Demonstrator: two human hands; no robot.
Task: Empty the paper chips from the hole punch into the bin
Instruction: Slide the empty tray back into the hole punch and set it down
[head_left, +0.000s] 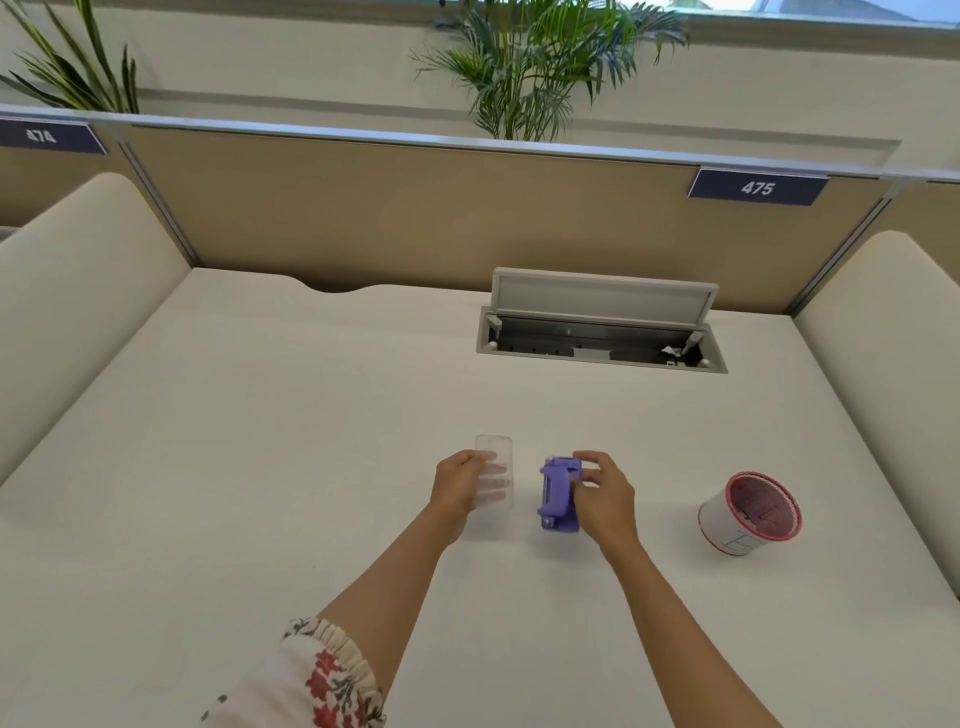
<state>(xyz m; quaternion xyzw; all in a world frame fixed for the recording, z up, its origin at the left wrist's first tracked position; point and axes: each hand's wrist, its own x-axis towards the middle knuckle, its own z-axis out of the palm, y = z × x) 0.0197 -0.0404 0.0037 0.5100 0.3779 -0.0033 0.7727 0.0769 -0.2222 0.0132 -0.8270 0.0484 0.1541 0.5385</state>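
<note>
1. Spill risk: left hand (457, 488) pinches clear chip tray (494, 472), well apart from bin (750, 514); tilting en route dumps chips on table (260, 415).
2. Right hand (605, 493) grips purple hole punch (558, 493) w/ fingers closed, over table; loose chips may drop out.

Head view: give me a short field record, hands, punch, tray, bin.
left hand: holds the clear tray, fingers showing through it
right hand: grips the purple hole punch
tray vs punch: apart, tray to the left
chips in tray: cannot tell
bin: white, red rim, open, on the desk right of the punch
cable box: lid up, far side
</note>
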